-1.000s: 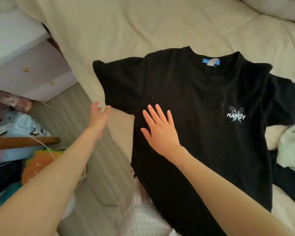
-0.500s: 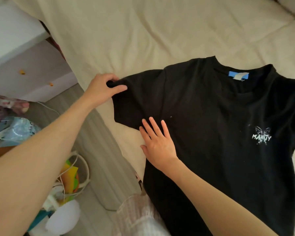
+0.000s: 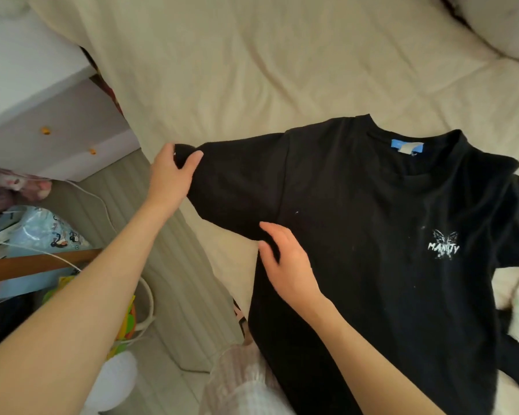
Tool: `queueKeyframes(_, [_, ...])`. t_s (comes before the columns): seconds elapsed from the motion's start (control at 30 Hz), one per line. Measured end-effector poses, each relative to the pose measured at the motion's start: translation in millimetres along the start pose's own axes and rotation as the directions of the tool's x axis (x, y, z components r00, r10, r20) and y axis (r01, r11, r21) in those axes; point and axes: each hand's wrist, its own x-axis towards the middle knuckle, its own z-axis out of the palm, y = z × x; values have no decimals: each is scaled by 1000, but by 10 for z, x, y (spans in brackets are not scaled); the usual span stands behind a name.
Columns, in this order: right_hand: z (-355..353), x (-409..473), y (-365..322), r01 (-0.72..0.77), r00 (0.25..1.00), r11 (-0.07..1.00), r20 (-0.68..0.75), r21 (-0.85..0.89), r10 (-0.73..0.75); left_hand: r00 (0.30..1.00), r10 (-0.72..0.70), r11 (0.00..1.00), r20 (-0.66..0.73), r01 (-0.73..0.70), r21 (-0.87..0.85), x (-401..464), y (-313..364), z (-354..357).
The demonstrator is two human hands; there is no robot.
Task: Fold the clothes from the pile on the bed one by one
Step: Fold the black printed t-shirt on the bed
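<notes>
We have the black T-shirt (image 3: 372, 235) spread front-up on the bed (image 3: 252, 70); our left hand (image 3: 170, 175) pinches the sleeve end, our right hand (image 3: 288, 265) grips the fabric at the armpit; it looks soft, light and limp, best held at seams and edges.

We see both forearms bare from elbow to wrist, with no sleeves, and both hands, left hand (image 3: 170, 172) and right hand (image 3: 288, 265), bare. Below, our leg (image 3: 237, 381) wears pale pinkish-white checked fabric.
</notes>
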Motion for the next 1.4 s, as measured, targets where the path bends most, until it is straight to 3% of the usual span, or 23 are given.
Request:
queueKeyframes(0.07, [-210, -64, -18, -237, 966, 917, -22, 321, 258, 988, 138, 981, -69, -127, 143, -169, 216, 83])
queueKeyframes(0.13, [-473, -149, 40, -353, 894, 692, 9, 630, 448, 966, 251, 961, -59, -241, 137, -452, 515, 274])
queueKeyframes(0.2, [-743, -246, 159, -342, 840, 467, 43, 816, 540, 914, 383, 916, 131, -394, 75, -804, 793, 555])
queueKeyframes(0.27, [-982, -317, 293, -313, 782, 415, -17, 855, 624, 784, 401, 888, 474, -459, 7, -1127, 937, 837])
queueKeyframes(0.3, [-1063, -325, 373, -322, 746, 447, -67, 834, 662, 717, 379, 886, 585, -464, -6, -1227, 925, 945])
queueKeyframes(0.33, [-1123, -316, 438, -349, 711, 496, -120, 795, 692, 699, 363, 891, 616, -454, -10, -1285, 856, 1014])
queueKeyframes(0.37, [-1166, -290, 492, -375, 684, 552, -180, 744, 707, 732, 353, 904, 583, -426, -13, -1307, 745, 1040])
queueKeyframes(0.43, [-1217, -155, 556, -395, 693, 705, -314, 589, 650, 866, 320, 938, 384, -346, 0, -1276, 453, 1034])
queueKeyframes(0.5, [-1233, 83, 535, -372, 769, 862, -405, 344, 494, 969, 180, 981, 166, -190, 47, -1218, 159, 981])
queueKeyframes(0.57, [-1204, 372, 459, -301, 863, 949, -396, 98, 315, 995, -40, 999, 90, 37, 38, -1156, -63, 941])
queueKeyframes(0.67, [-1112, 790, 250, -151, 958, 953, -278, -263, 75, 960, -152, 986, 233, 163, -29, -1113, -232, 984])
queueKeyframes(0.77, [-1011, 1086, 10, -81, 975, 886, -221, -457, -25, 942, -145, 985, 302, 166, -45, -1098, -252, 1021])
queueKeyframes(0.9, [-892, 1258, -187, -151, 975, 892, -211, -426, 64, 897, -124, 991, 424, 135, 5, -1076, -277, 989])
queueKeyframes(1.0, [-898, 1306, -288, -215, 971, 969, -127, -119, 200, 873, -95, 995, 479, 93, 27, -1102, -310, 958])
queueKeyframes(1.1, [-977, 1326, -340, -307, 942, 933, -81, 188, 327, 892, -53, 998, 448, 38, 44, -1097, -362, 917])
queueKeyframes(1.3, [-998, 1383, -97, -195, 980, 976, -52, -101, 191, 964, 14, 998, 267, -30, 56, -1059, -488, 846])
queueKeyframes(1.4, [-1110, 1253, 55, -203, 979, 946, -59, -252, 195, 951, -12, 1000, 307, 18, -14, -1055, -488, 852])
